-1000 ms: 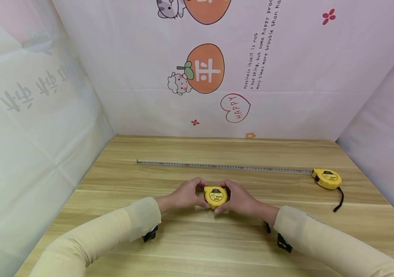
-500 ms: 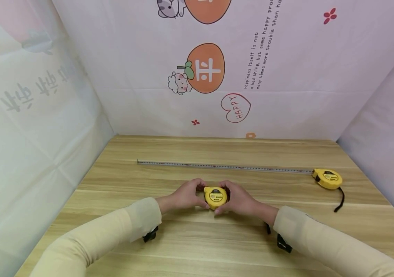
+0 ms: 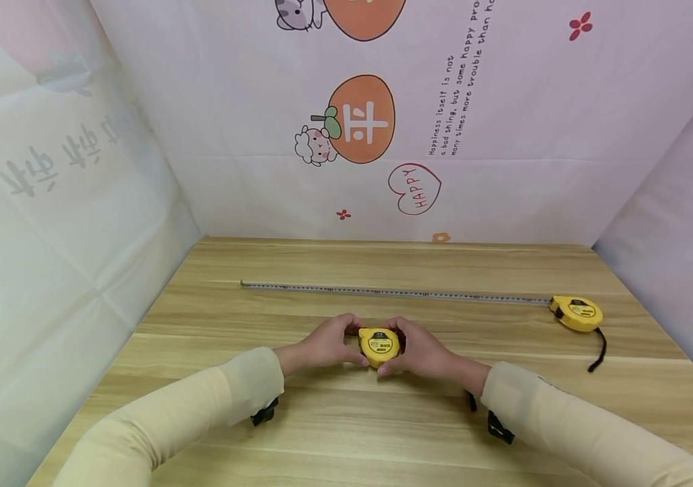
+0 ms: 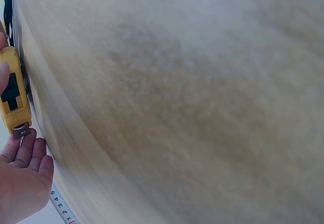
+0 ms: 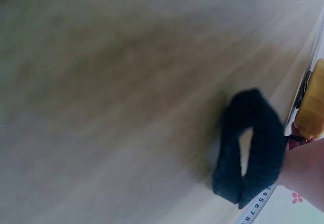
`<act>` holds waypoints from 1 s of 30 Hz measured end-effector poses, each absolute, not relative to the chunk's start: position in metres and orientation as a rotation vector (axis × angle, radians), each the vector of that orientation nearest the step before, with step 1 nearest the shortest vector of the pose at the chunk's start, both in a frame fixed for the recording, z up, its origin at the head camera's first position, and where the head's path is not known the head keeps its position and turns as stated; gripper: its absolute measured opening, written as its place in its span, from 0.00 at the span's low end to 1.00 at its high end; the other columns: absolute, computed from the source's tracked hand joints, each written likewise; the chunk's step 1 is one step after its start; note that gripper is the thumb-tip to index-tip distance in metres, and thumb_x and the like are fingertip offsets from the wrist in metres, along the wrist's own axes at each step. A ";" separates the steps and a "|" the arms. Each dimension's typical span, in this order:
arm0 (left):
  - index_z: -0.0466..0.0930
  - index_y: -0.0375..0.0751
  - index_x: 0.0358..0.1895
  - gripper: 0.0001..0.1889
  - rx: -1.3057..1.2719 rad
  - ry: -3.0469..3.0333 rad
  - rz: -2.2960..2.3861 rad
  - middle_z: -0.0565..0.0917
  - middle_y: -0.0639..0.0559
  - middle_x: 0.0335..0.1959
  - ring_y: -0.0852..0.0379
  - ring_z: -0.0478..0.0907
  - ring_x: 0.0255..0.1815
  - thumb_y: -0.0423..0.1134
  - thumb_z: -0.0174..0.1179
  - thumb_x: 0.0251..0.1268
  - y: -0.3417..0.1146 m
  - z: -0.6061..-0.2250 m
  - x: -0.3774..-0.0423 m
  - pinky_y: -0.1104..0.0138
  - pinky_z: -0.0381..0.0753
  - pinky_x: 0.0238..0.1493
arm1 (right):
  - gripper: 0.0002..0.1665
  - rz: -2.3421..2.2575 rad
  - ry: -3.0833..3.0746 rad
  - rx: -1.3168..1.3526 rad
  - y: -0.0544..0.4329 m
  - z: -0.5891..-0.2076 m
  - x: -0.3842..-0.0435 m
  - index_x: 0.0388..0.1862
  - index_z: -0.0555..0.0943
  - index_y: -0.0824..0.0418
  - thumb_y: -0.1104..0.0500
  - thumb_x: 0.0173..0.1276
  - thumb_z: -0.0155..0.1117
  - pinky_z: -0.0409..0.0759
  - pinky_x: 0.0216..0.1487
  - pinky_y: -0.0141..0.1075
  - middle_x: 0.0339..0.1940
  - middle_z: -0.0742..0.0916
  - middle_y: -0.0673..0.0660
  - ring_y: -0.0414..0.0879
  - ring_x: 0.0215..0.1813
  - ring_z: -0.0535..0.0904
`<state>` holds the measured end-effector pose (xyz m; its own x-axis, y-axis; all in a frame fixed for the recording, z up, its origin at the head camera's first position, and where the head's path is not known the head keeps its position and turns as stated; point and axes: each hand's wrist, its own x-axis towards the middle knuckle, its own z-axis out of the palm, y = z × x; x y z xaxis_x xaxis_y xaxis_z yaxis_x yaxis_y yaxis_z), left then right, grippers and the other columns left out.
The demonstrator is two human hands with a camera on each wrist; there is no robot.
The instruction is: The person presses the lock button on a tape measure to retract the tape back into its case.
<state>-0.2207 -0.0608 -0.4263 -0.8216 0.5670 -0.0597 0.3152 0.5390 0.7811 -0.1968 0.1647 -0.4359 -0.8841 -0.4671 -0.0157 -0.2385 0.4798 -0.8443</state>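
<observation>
Head view: a yellow tape measure (image 3: 379, 347) sits between two bare hands over the counter (image 3: 346, 433). The left hand (image 3: 333, 343) curls round its mouth end, fingertips by the small metal hook (image 4: 21, 129); the right hand (image 3: 422, 350) grips the opposite side. The step in hand looks like steadying the case, its blade not drawn out; pulling the blade would call for a firm right grip and a left pinch on the hook. Beyond the hands lies a second tape measure (image 3: 576, 314), extended leftward.
</observation>
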 end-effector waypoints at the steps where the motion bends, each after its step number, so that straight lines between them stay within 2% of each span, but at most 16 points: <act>1: 0.73 0.37 0.56 0.31 0.733 2.477 1.161 0.77 0.52 0.51 0.54 0.73 0.55 0.40 0.77 0.49 -0.061 -0.426 -0.221 0.60 0.69 0.61 | 0.44 -1.360 2.484 -0.603 0.165 -0.436 -0.197 0.60 0.70 0.67 0.55 0.48 0.82 0.75 0.52 0.41 0.51 0.80 0.55 0.47 0.51 0.76; 11: 0.72 0.38 0.58 0.33 0.734 2.485 1.135 0.77 0.53 0.52 0.55 0.73 0.56 0.41 0.77 0.48 -0.061 -0.426 -0.220 0.62 0.68 0.62 | 0.45 -1.345 2.489 -0.607 0.165 -0.433 -0.194 0.61 0.70 0.67 0.55 0.48 0.82 0.75 0.53 0.41 0.52 0.80 0.56 0.47 0.53 0.76; 22: 0.69 0.35 0.63 0.39 0.755 2.483 1.133 0.76 0.49 0.57 0.53 0.71 0.60 0.43 0.78 0.48 -0.061 -0.427 -0.221 0.60 0.66 0.64 | 0.48 -1.334 2.485 -0.617 0.165 -0.429 -0.193 0.64 0.68 0.68 0.56 0.48 0.82 0.74 0.56 0.43 0.55 0.78 0.58 0.50 0.56 0.75; 30: 0.69 0.36 0.63 0.39 0.762 2.495 1.142 0.75 0.49 0.57 0.53 0.70 0.60 0.45 0.77 0.48 -0.064 -0.423 -0.222 0.59 0.66 0.64 | 0.53 -1.379 2.457 -0.553 0.167 -0.421 -0.192 0.67 0.65 0.71 0.54 0.47 0.83 0.73 0.59 0.48 0.60 0.76 0.62 0.55 0.60 0.74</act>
<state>-0.2217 -0.0641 -0.4225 -0.8171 0.5748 -0.0431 0.3431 0.5450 0.7651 -0.1924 0.1666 -0.4212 -0.8910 -0.4516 -0.0469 -0.1953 0.4744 -0.8584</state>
